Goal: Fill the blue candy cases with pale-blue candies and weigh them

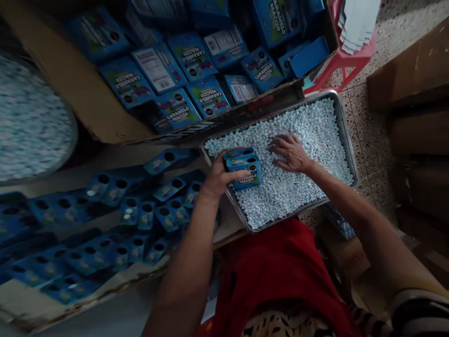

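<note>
Two small blue boxes (247,178), as far as I can make out, sit in the left hand (218,179), which is closed around them, thumb across the front, other fingers mostly hidden from me. They are above the left part of a metal tray (350,142) filled with pale blue and white pellets (301,187). I see the right hand (290,153) palm down, fingers loosely spread, touching the pellets near the middle; whether any are gathered under that palm I cannot tell. Beyond the tray I have an open carton (66,65) heaped with more blue packs (191,56). To my left, rows of boxes with round dark openings (91,255) stand on the table (115,278), near a round tub of similar pellets (31,121). A red stool (365,61) bears stacked white sheets (359,21).
</note>
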A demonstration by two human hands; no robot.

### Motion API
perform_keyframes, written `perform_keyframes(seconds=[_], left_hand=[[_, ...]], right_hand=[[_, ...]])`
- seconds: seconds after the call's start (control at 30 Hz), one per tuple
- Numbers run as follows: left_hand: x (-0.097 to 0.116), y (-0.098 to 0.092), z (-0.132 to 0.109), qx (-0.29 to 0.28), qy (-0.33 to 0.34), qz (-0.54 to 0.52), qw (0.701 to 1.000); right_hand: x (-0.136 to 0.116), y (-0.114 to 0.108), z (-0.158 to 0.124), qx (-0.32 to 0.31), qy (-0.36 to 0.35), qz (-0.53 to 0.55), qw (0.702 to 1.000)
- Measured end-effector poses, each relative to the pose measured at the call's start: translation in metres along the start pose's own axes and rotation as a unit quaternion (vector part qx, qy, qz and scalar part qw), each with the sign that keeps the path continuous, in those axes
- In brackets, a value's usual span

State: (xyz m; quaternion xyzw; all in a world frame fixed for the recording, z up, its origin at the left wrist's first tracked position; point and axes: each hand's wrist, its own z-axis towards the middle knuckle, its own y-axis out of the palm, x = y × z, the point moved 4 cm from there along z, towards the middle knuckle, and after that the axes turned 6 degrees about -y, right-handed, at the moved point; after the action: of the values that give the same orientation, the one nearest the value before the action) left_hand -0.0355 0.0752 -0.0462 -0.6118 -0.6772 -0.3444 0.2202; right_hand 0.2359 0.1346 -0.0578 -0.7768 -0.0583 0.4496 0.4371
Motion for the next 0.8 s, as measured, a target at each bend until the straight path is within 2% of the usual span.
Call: perform_keyframes(seconds=[0.07,0.13,0.2,0.27,0.33,0.4,0.5,0.57,0.7,0.77,0.8], left_hand=[[-0.009,0.006,-0.009,-0.001,-0.019,-0.017,1.0],[-0.018,0.008,-0.016,0.016,-0.014,-0.044,0.999],[-0.028,0.01,-0.019,0.049,0.011,-0.071,0.996],[-0.038,0.017,-0.016,0.071,0.041,-0.08,0.993],[-0.046,0.031,-0.009,0.066,0.067,-0.071,0.993],[-0.052,0.049,-0.002,0.038,0.09,-0.065,0.993],[-0.058,0.072,0.003,0.007,0.104,-0.078,0.992],[-0.063,0.086,0.005,-0.002,0.101,-0.088,0.991],[-0.077,0.115,0.008,-0.041,0.08,-0.123,0.988],[-0.081,0.128,0.008,-0.068,0.069,-0.138,0.986],[-0.08,0.133,0.006,-0.082,0.067,-0.137,0.985]], right_hand=[[-0.008,0.001,-0.025,0.03,0.007,0.064,0.997],[-0.007,-0.007,-0.049,0.103,0.024,0.094,0.99],[0.008,-0.019,-0.07,0.21,0.101,0.059,0.971],[0.027,-0.024,-0.083,0.271,0.188,0.008,0.944],[0.038,-0.018,-0.083,0.263,0.221,-0.004,0.939],[0.037,-0.005,-0.077,0.24,0.207,0.014,0.948],[0.021,0.014,-0.067,0.247,0.177,0.057,0.951],[0.01,0.023,-0.065,0.285,0.162,0.105,0.939],[-0.001,0.038,-0.066,0.387,0.174,0.191,0.885],[0.0,0.044,-0.068,0.431,0.2,0.296,0.828],[0.001,0.047,-0.068,0.451,0.216,0.376,0.78]])
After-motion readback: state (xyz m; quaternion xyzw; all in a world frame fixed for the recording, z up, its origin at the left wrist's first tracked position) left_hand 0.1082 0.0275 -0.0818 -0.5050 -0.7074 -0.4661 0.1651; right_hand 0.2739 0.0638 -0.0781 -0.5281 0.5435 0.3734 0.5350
